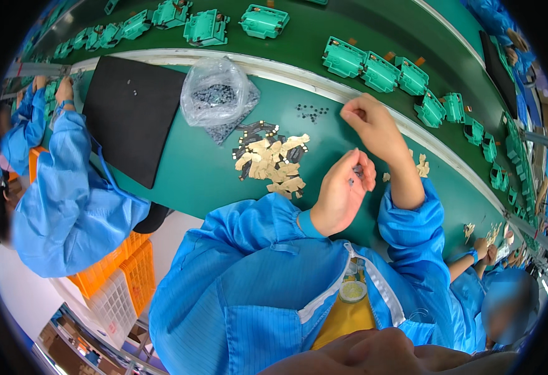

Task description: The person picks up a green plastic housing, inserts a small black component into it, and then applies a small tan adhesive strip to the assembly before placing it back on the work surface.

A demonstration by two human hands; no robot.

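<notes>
My left hand (343, 195), with a blue band at the wrist, is turned palm up over the green table. Its fingers curl around small dark pieces (357, 170) that show in the palm. Farther out, near the table's back edge, my right hand (371, 125) has its fingers bent together; whatever they may pinch is hidden. Small round black pieces (312, 113) lie scattered just left of my right hand. A pile of tan tape-like strips (268, 159) mixed with black, white-tipped parts lies left of my left hand.
A clear plastic bag (216, 94) of small dark parts stands beside a black mat (133, 115). Beyond the table's raised rim, a green belt carries several green housings (346, 57). Co-workers in blue sit at left (77, 194) and right. Orange crates (139, 275) stand at lower left.
</notes>
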